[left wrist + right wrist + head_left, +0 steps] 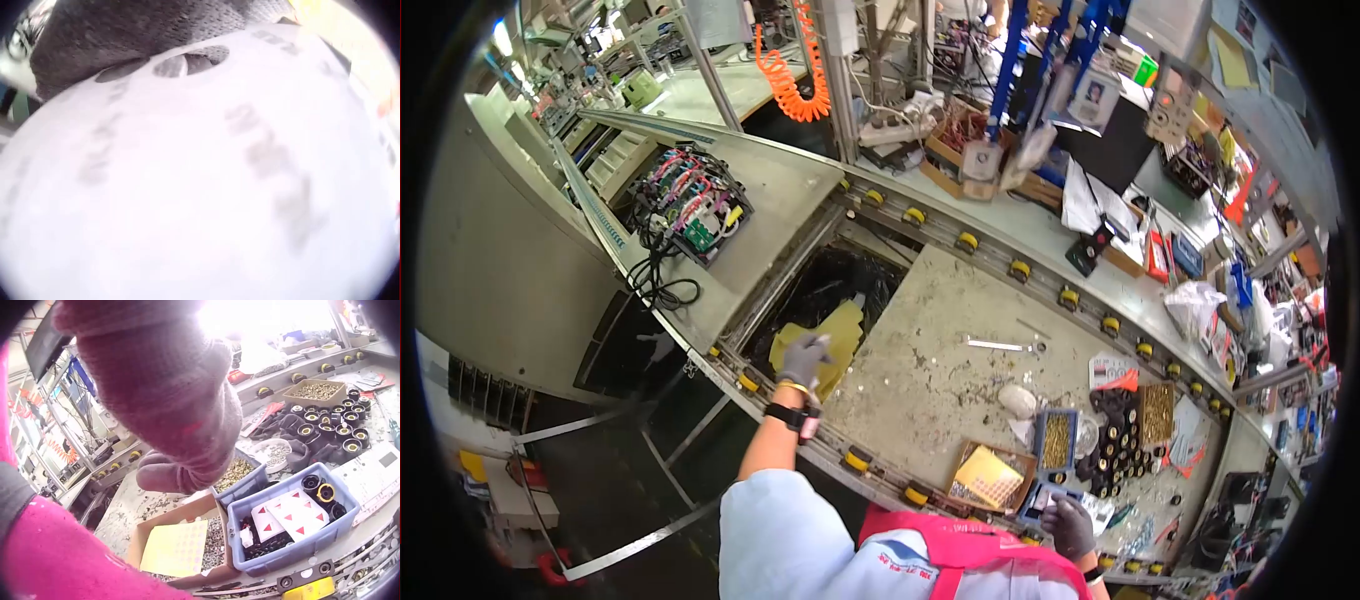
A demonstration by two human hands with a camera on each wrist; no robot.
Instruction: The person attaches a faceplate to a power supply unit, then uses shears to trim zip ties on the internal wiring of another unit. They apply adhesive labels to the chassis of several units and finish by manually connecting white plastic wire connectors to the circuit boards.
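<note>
My gloved left hand grips a paper sheet over the opening lined with black plastic. In the head view the sheet looks yellow with a wavy edge. Up close in the left wrist view, a white printed paper face with round holes fills the frame, and the grey glove shows behind it. My gloved right hand hangs over the blue box, its fingers loosely curled with nothing visible in them. Cards with red triangles and black round parts lie in that box.
Beside the blue box stands a cardboard box with a yellow sticker sheet. Further along are a bin of brass parts, black knobs and a wrench. A wired assembly sits left, beyond the opening. Roller rails border the bench.
</note>
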